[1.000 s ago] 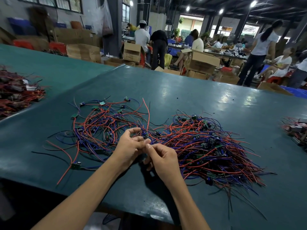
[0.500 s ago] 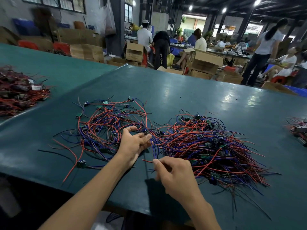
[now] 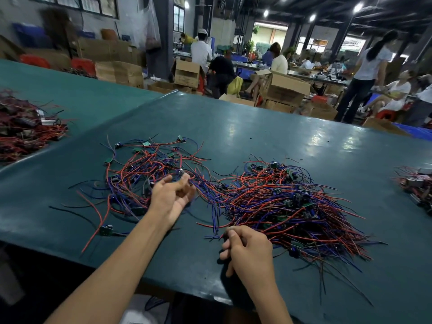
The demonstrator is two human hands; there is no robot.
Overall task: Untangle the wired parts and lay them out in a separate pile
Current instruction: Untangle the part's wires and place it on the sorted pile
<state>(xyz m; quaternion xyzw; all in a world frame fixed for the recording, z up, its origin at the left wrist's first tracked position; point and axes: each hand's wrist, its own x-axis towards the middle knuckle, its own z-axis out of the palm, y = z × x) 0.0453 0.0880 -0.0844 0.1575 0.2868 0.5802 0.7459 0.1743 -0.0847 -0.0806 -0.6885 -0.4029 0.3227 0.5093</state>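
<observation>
A dense tangled heap of red, blue and black wired parts lies right of centre on the green table. A looser pile of spread-out wired parts lies to its left. My left hand hovers at the right edge of the loose pile, pinching a small dark part with blue wires trailing from it toward the heap. My right hand sits near the table's front edge, its fingers pinched on wire ends at the heap's near left corner.
One stray part with a red wire lies near the front left. Other wire bundles sit at the far left and the right edge. People and cardboard boxes fill the floor behind the table.
My hands, first together at the centre, have drawn apart. The left moved up toward the loose pile with a part; the right pulled back toward me, stretching the wires.
</observation>
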